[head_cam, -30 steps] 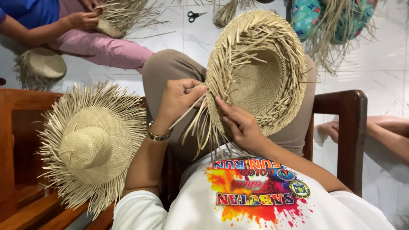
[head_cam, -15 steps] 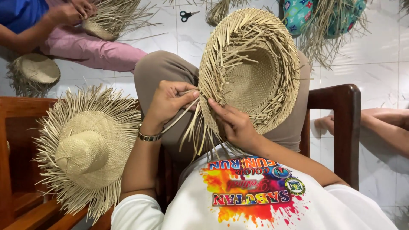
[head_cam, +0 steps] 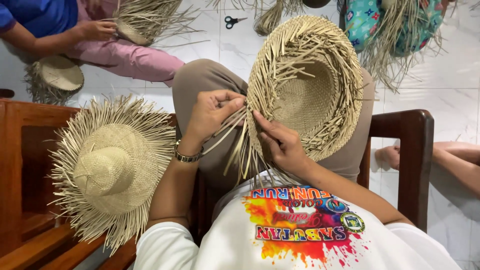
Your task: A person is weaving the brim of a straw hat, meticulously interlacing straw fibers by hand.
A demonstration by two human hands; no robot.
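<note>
Two hands working loose strands at the rim of a straw hat held on the lap.

At the centre of the frame, the left hand [head_cam: 212, 116] has its fingers curled in and pressed together, pinching a few loose pale strands [head_cam: 226, 134] that trail down from the brim of the unfinished straw hat [head_cam: 306, 90]; a metal wristband [head_cam: 186, 156] circles that wrist. The right hand [head_cam: 280, 142] lies flat against the hat's lower left edge, fingers [head_cam: 262, 122] extended and close together, the index tip touching the brim just beside the left thumb (what its thumb does is hidden behind the brim). The hat rests tilted on the person's knees, hollow side facing up. A second fringed hat [head_cam: 111, 170] lies on the wooden chair [head_cam: 20, 165] at lower left, and scissors [head_cam: 232, 21] lie on the tiled floor at the top.
</note>
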